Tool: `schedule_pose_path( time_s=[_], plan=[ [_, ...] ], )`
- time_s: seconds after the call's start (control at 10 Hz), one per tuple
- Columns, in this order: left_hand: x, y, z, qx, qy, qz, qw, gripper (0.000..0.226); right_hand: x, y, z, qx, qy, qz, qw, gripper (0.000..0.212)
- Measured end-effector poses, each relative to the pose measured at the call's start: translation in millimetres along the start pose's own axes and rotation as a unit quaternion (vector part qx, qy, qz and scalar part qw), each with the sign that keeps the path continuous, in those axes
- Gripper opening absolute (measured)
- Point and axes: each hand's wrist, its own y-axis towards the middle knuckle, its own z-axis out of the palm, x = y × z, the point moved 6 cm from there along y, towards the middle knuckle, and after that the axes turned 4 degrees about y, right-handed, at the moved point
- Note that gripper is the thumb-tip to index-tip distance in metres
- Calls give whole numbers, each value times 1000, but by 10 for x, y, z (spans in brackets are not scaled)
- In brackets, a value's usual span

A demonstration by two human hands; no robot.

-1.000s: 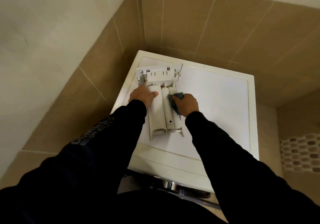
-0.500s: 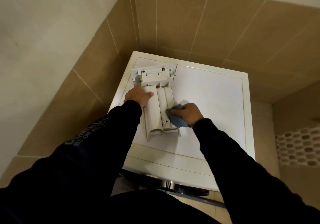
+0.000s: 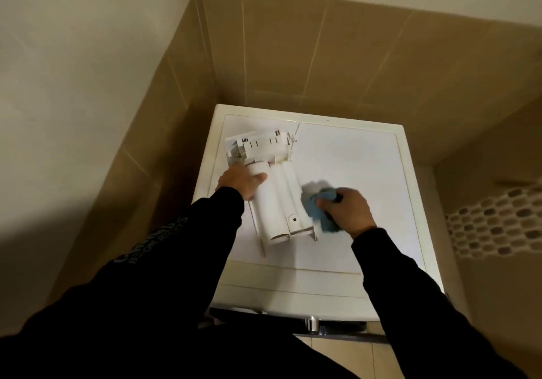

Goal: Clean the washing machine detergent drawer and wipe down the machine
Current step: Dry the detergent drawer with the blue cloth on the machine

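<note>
Tan wall tiles [image 3: 293, 56] behind; mosaic tile band [image 3: 498, 226] at right.

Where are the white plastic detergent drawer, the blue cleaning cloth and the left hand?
White plastic detergent drawer [image 3: 277, 202]: head view, middle of its ribbed underside.
Blue cleaning cloth [image 3: 315, 207]: head view, bunched part beside the drawer.
Left hand [image 3: 242, 180]: head view, back of the hand.
</note>
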Motion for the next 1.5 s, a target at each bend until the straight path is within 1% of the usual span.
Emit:
schedule_pose_path(
  time_s=[0.1, 0.2, 0.3, 0.4, 0.5, 0.6, 0.7, 0.8, 0.9, 1.0, 1.1, 1.2, 1.3, 1.4, 1.5],
  plan=[
    [26, 17, 6, 10, -3, 2, 1000, 55, 653, 235, 231, -8, -52, -136, 989, 21],
    [20, 32, 14, 3, -3, 3, 1000, 45, 933, 335, 713, 10, -174, -206, 963, 31],
    [48, 84, 29, 3, 0, -1, 1000, 55, 862, 140, 938, -61, -239, -231, 941, 36],
    [59, 90, 10, 10, 1, 7, 1000, 57, 803, 40, 870, -58, -219, -290, 930, 29],
    [53, 103, 34, 31, -16, 15, 999, 49, 811, 29, 629, 34, -283, -214, 934, 39],
    [57, 117, 44, 42, -15, 13, 999, 58, 922, 200, 729, 44, -303, -188, 933, 44],
    [56, 112, 42, 42, -10, 18, 999, 56, 990, 251, 748, -4, -291, -190, 938, 46],
    [62, 91, 49, 40, -31, 23, 998, 53, 832, 82, 816, 4, -288, -214, 933, 39],
    [79, 38, 42, 13, -17, 34, 999, 64, 785, -221, 682, -2, -158, -219, 963, 19],
    [99, 58, 60, 9, -22, 28, 999, 73, 544, -369, 602, 15, -258, -228, 939, 27],
    [109, 87, 48, 17, -49, 24, 998, 67, 329, -426, 595, 35, -258, -175, 950, 36],
    [150, 104, 56, 27, -53, 23, 998, 61, 253, -578, 617, 33, -198, -135, 970, 30],
    [164, 125, 76, 33, -51, 23, 998, 61, 212, -652, 611, -15, -109, -93, 990, 23],
    [140, 100, 63, 42, -52, 28, 997, 52, 202, -729, 642, -119, -69, -32, 990, 19],
    [145, 84, 49, 46, -58, 25, 997, 52, 190, -908, 763, -142, -47, -22, 988, 26]
  ],
)
